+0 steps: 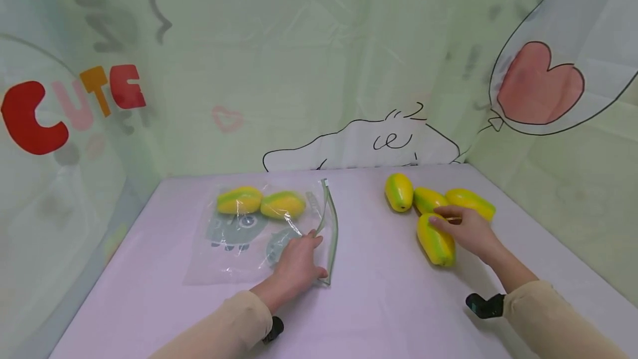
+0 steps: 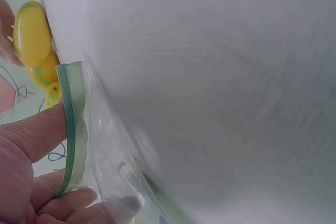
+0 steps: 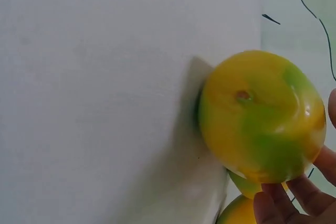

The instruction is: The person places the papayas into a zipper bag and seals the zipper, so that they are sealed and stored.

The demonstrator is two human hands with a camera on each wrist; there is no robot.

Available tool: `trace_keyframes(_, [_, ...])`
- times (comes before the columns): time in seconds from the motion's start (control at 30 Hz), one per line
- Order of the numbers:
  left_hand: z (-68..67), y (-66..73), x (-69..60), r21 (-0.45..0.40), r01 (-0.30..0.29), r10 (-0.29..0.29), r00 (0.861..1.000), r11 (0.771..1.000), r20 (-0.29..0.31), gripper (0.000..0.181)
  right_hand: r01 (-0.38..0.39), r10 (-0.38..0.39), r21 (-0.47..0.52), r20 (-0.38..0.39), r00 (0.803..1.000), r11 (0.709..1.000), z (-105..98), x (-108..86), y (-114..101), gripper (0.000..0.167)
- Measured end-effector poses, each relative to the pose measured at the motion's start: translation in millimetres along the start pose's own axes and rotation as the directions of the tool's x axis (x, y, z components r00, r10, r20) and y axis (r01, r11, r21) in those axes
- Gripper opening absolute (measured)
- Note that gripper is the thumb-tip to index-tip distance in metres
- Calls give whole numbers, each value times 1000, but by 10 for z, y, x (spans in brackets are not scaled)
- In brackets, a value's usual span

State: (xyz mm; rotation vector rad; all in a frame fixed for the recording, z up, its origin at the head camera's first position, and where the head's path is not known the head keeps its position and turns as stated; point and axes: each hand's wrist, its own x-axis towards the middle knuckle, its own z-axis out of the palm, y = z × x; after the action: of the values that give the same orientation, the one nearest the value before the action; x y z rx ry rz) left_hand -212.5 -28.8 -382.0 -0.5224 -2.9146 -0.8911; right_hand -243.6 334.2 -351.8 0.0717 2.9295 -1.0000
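A clear zip bag (image 1: 211, 262) with a green zip strip (image 1: 334, 237) and a printed cartoon lies flat on the left, two yellow-green papayas (image 1: 239, 201) inside it. My left hand (image 1: 298, 262) is at the bag's mouth. Its thumb (image 2: 44, 129) and fingers are spread at the strip, with a fingertip showing through the film. On the right, my right hand (image 1: 471, 231) grips a papaya (image 1: 436, 245) from its far right side, thumb on top. The right wrist view shows that papaya (image 3: 262, 119) end-on, fingers curled at its edge.
Behind the gripped papaya lie another upright-pointing papaya (image 1: 399, 193), a partly hidden papaya (image 1: 428, 199) and a papaya at the right (image 1: 471, 202). The pale table (image 1: 369, 281) meets printed fabric walls (image 1: 319, 71) at the back and sides.
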Motion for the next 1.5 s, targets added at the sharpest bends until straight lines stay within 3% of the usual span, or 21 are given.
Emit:
trace_keyframes(0.17, [10,-2,3,8,-4,4,1000,1000,-4,72,6,-4,-65,30,1000,998,-28,-32,11,78])
trace_keyframes(0.37, [14,-5,4,2,3,-3,1000,1000,0,72,26,-14,-90,136,991,996,-176,-110,66,75])
trace_keyframes(0.67, [18,-6,17,-2,8,-8,1000,1000,11,72,-25,-11,114,302,953,993,-424,-284,434,68])
trace_keyframes(0.9, [16,-4,10,3,2,-2,1000,1000,4,72,-57,-66,274,422,904,960,-508,-410,867,67])
trace_keyframes(1.0, [11,-4,5,2,1,-1,1000,1000,0,72,-72,-81,318,443,893,945,-507,-437,984,66])
trace_keyframes(1.17, [-7,-8,4,-1,0,0,1000,1000,-2,73,-86,-52,311,412,910,947,-444,-453,970,71])
trace_keyframes(1.33, [-21,-2,-3,-7,-2,2,1000,1000,0,72,-68,-4,207,330,944,976,-324,-406,713,77])
trace_keyframes(1.5, [-24,16,-15,-36,-2,3,1000,999,8,72,-19,-32,174,286,958,985,-133,-283,423,77])
